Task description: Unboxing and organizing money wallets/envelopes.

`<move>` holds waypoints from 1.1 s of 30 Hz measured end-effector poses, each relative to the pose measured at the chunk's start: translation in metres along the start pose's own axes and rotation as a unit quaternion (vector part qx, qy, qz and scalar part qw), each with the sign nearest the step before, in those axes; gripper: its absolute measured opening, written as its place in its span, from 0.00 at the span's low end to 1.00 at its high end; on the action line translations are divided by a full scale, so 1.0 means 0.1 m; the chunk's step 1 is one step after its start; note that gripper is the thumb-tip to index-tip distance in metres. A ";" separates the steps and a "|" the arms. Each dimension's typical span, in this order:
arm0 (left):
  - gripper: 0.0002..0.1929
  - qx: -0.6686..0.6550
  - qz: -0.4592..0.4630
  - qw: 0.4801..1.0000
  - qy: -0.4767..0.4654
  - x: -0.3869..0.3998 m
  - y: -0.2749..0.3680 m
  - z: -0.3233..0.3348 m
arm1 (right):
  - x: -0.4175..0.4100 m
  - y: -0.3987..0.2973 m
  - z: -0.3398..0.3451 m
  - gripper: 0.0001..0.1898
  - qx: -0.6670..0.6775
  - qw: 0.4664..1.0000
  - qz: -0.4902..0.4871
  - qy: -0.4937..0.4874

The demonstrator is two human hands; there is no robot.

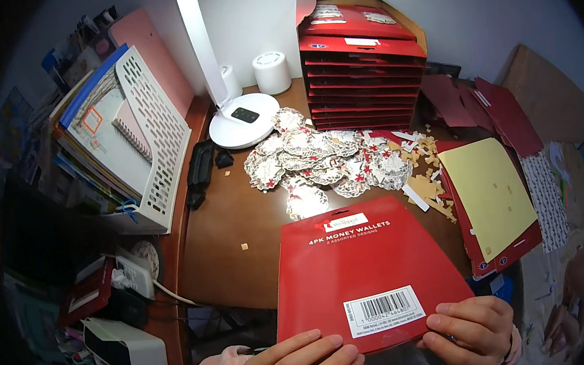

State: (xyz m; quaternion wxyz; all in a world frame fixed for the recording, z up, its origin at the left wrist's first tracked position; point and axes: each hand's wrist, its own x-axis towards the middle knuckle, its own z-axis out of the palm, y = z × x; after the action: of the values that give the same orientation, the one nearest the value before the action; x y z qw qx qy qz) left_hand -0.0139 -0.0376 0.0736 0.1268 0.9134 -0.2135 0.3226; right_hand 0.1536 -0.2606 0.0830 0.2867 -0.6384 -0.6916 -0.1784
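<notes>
A flat red cardboard pack is tilted towards me over the front edge of the desk. Its facing side bears white writing, a hang slot at the top and a white barcode sticker. My left hand grips the pack's bottom edge at the left, fingers over the front and thumb hidden. At the lower right corner, my right hand pinches it. Just beyond the pack lies a heap of scalloped paper tags with red decorations, overlapping one another.
Behind the heap, an open carton holds stacked red packs. A white desk lamp stands left of it. Cardboard scraps and a yellow sheet lie right. A white file holder is at left. Another person's hand appears blurred, lower right.
</notes>
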 end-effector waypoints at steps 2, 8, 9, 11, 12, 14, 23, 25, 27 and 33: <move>0.13 0.019 -0.010 0.999 0.030 -0.03 0.02 -0.03 | 0.02 0.07 0.04 0.11 0.009 1.000 -0.025 0.009; 0.13 0.015 -0.024 0.998 0.048 0.04 0.08 0.00 | 0.03 0.03 -0.01 0.11 -0.007 1.000 -0.023 -0.007; 0.13 0.014 -0.027 0.999 0.042 0.05 0.08 -0.01 | 0.03 0.03 -0.02 0.11 -0.006 1.000 -0.022 -0.007; 0.13 0.013 -0.030 0.999 0.035 0.05 0.08 -0.03 | 0.02 0.03 -0.02 0.11 -0.005 1.000 -0.020 -0.007; 0.13 0.012 -0.031 0.999 0.027 0.05 0.08 -0.05 | 0.03 0.04 -0.01 0.11 -0.003 1.000 -0.020 -0.006; 0.13 0.012 -0.033 0.999 0.018 0.05 0.08 -0.06 | 0.03 0.04 0.00 0.11 0.001 1.000 -0.021 -0.004; 0.13 0.018 -0.031 0.999 0.018 0.07 0.07 -0.07 | -0.11 0.01 0.03 0.14 -0.021 0.997 0.047 -0.060; 0.12 0.015 -0.032 0.999 0.034 0.07 0.07 -0.05 | 0.05 0.04 0.01 0.10 0.019 1.000 0.006 0.008; 0.11 0.017 -0.030 0.999 0.040 0.06 0.07 -0.03 | 0.06 0.04 0.06 0.09 0.031 0.999 0.019 0.022; 0.10 0.035 0.018 0.998 0.041 0.00 -0.01 0.04 | 0.16 0.01 0.08 0.10 0.039 0.998 0.015 0.041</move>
State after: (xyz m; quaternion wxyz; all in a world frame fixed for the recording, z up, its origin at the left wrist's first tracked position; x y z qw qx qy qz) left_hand -0.0114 -0.0383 0.0706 0.0974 0.8992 -0.2132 0.3694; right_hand 0.1533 -0.2429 0.0864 0.3420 -0.6291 -0.6762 -0.1735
